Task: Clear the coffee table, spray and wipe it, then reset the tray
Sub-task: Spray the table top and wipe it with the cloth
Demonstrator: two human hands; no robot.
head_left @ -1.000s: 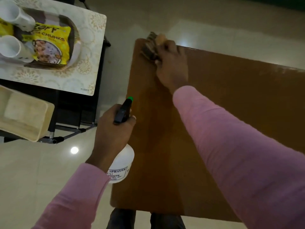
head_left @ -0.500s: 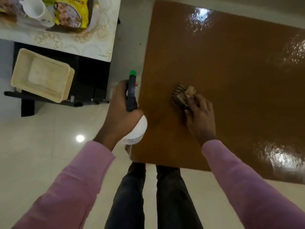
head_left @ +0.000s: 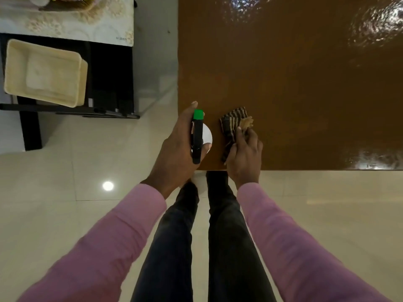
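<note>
The brown coffee table (head_left: 294, 83) fills the upper right, its glossy top showing wet glare. My right hand (head_left: 245, 158) grips a striped brown cloth (head_left: 233, 123) and presses it on the table near the front left corner. My left hand (head_left: 181, 147) holds a white spray bottle (head_left: 206, 136) with a black head and green nozzle (head_left: 198, 114), upright over the table's left front edge. The bottle's body is mostly hidden by my hand.
A side table with a patterned cream cover (head_left: 72, 25) stands at the upper left, with items cut off by the frame's top. A cream rectangular tray (head_left: 44, 73) rests on its dark lower shelf. My legs (head_left: 200, 236) stand on pale floor tiles (head_left: 65, 171).
My right hand has dragged the cloth from the table's far left corner down to its front left corner. The view tilted downward. My left hand kept the bottle.
</note>
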